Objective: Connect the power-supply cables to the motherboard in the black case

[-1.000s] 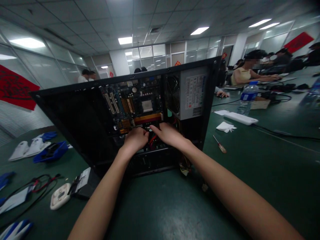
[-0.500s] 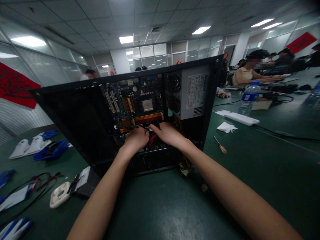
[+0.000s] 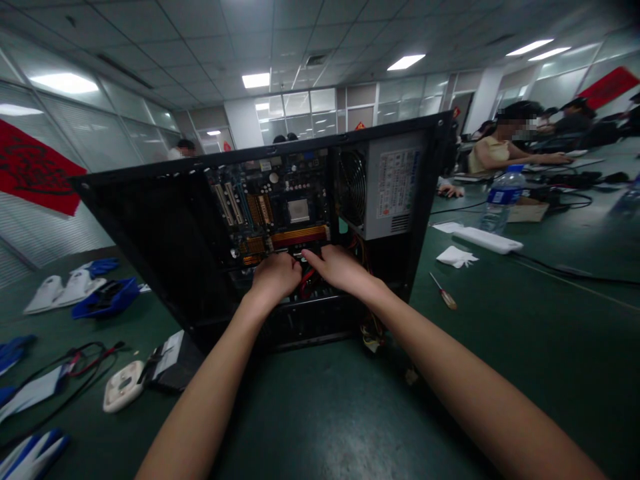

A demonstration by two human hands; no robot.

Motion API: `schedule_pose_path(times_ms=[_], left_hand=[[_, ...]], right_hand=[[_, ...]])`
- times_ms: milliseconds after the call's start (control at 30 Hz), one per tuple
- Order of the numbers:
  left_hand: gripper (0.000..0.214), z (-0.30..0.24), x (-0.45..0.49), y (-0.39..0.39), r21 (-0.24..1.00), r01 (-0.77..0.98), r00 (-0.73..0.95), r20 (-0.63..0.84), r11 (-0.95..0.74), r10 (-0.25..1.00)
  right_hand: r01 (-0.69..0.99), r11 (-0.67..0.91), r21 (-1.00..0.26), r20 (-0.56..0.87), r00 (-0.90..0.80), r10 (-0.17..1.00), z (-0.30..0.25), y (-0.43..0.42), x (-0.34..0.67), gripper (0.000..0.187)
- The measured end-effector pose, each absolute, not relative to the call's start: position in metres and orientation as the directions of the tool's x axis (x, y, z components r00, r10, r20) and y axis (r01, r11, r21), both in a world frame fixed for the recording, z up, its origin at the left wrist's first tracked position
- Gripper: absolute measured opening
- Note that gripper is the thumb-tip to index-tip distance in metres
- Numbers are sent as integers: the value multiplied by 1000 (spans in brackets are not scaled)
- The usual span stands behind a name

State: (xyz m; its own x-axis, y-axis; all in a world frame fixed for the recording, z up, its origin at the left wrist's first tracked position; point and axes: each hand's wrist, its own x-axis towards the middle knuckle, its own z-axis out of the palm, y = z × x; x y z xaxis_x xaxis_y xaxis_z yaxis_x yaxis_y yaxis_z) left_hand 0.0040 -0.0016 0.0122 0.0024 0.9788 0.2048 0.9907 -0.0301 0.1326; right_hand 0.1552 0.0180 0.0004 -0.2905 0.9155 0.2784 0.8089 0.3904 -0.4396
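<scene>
An open black computer case (image 3: 434,193) stands on the green table in front of me. Inside it are a motherboard (image 3: 280,190) and, at the upper right, a grey power supply (image 3: 393,190). My left hand (image 3: 277,273) and my right hand (image 3: 337,265) reach into the case just below the yellow and red memory slots (image 3: 300,235). Both have curled fingers, close together near the lower edge of the board. Whatever lies between the fingertips is hidden. Red cables (image 3: 306,281) run between and under the hands. More power cables (image 3: 371,333) hang out at the lower right.
To the right lie a screwdriver (image 3: 444,291), crumpled tissue (image 3: 456,257), a white power strip (image 3: 487,240) and a water bottle (image 3: 503,200). On the left are a blue tray (image 3: 106,299), gloves (image 3: 65,290), cables and a black box (image 3: 175,363). A person (image 3: 500,150) sits farther back.
The whole view has shifted slightly. Both hands stay at the same spot inside the case, with no clear change in grip.
</scene>
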Motion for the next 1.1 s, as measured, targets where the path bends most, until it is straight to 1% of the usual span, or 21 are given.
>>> schedule_pose_path(times_ms=[100,233,433,700,900,1100], left_hand=[[38,13,4,-2,113,993,16,223,-43,975],[39,12,4,0,130,989,48,203,-76,978],[39,14,4,0,138,990,11,145,-32,989],[39,13,5,1,99,993,39,172,-57,984],[39,12,0,12,131,989,45,145,-65,988],[40,10,0,23,86,995,41,148,-54,988]], right_hand=[[805,394,-444,286,-289,913,0,18,155,61],[803,397,-446,290,-289,912,0,19,155,61],[802,400,-444,284,-298,912,0,17,155,59],[801,421,-425,279,-326,903,-2,19,153,61],[788,447,-424,297,-345,890,-5,22,154,63],[763,468,-445,322,-352,879,-4,22,154,60]])
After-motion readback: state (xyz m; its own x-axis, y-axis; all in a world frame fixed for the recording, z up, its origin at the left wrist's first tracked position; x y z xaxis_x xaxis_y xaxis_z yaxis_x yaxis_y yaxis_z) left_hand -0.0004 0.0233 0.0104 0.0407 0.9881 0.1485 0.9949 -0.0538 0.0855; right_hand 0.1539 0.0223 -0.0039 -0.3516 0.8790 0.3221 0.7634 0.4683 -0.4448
